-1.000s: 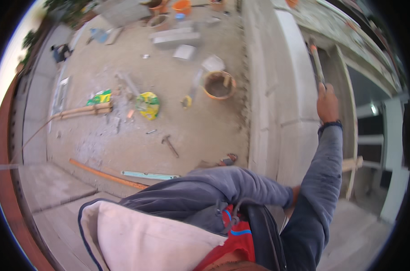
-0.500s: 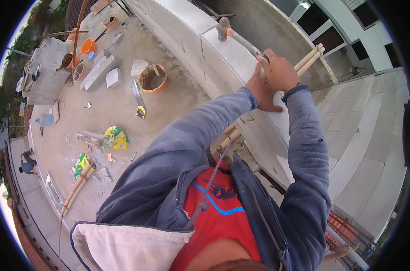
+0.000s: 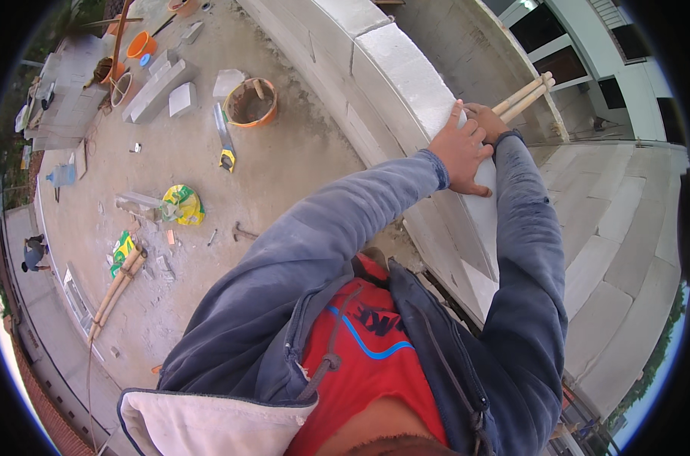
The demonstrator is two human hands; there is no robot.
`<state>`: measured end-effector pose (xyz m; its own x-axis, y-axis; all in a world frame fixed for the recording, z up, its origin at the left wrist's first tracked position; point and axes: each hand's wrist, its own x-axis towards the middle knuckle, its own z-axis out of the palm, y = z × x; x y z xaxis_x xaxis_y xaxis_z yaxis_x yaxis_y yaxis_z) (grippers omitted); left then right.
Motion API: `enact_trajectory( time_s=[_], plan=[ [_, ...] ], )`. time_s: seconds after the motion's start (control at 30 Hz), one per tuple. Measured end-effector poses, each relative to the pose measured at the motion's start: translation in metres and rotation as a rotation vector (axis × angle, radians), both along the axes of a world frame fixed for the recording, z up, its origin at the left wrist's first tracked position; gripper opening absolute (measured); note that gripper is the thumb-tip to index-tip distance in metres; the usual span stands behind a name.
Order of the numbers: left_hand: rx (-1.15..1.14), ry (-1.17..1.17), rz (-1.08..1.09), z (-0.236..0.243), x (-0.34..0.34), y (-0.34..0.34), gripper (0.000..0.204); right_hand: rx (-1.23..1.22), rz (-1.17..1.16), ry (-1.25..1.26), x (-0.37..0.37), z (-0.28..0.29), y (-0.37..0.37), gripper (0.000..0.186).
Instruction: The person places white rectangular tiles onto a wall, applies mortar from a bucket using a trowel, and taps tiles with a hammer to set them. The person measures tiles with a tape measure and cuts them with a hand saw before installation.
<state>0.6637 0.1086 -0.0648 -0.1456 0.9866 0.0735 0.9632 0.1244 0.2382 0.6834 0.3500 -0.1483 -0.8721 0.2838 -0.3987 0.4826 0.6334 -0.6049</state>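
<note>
My left hand [image 3: 462,156] lies on the top edge of a pale block wall [image 3: 405,72], its fingers stretched out and the thumb apart. Just beyond it, my right hand [image 3: 483,121] rests against the wall's far side, close to the left fingertips. The right fingers are mostly hidden, so whether they hold anything does not show. No hammer is visible near my hands. Two bamboo poles [image 3: 523,97] stick out past the right hand.
On the floor to the left are a mortar bucket [image 3: 251,105], a handsaw [image 3: 225,140], cut blocks [image 3: 159,91], a yellow-green bag [image 3: 183,205], a hooked tool [image 3: 244,232] and bamboo poles [image 3: 117,292]. Another block wall [image 3: 611,220] stands right. A person [image 3: 33,253] is far left.
The hammer held in my right hand above the wall is out of sight. That hand has lowered to the wall's far side. My left hand has shifted slightly right and down.
</note>
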Motion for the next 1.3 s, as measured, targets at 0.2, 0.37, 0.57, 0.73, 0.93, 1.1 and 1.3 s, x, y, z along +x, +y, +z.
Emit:
enact_trajectory(
  time_s=[0.2,0.37,0.57,0.73,0.93,1.1,1.3],
  plan=[
    [-0.010,-0.051,-0.052,0.006,-0.009,-0.004,0.084,-0.042,-0.124,-0.092,-0.015,-0.006,-0.014,0.049],
    [0.126,-0.067,-0.058,-0.006,-0.016,-0.003,0.080,-0.007,-0.088,-0.009,-0.027,0.023,-0.030,0.047],
    [0.003,-0.156,-0.161,-0.004,-0.034,0.006,0.075,0.265,-0.118,0.484,-0.032,0.135,-0.056,0.040],
    [-0.086,-0.203,-0.185,-0.005,-0.036,0.011,0.076,0.406,0.066,0.829,-0.039,0.166,-0.071,0.052],
    [-0.056,-0.233,-0.200,-0.017,-0.031,0.007,0.090,0.566,0.328,0.356,-0.015,0.139,-0.082,0.074],
    [-0.090,-0.201,-0.184,-0.010,-0.033,0.004,0.091,0.587,0.272,0.395,-0.003,0.142,-0.096,0.079],
    [-0.032,-0.074,-0.196,-0.015,-0.027,0.013,0.094,0.571,0.070,0.360,0.033,0.174,-0.100,0.057]
  ],
)
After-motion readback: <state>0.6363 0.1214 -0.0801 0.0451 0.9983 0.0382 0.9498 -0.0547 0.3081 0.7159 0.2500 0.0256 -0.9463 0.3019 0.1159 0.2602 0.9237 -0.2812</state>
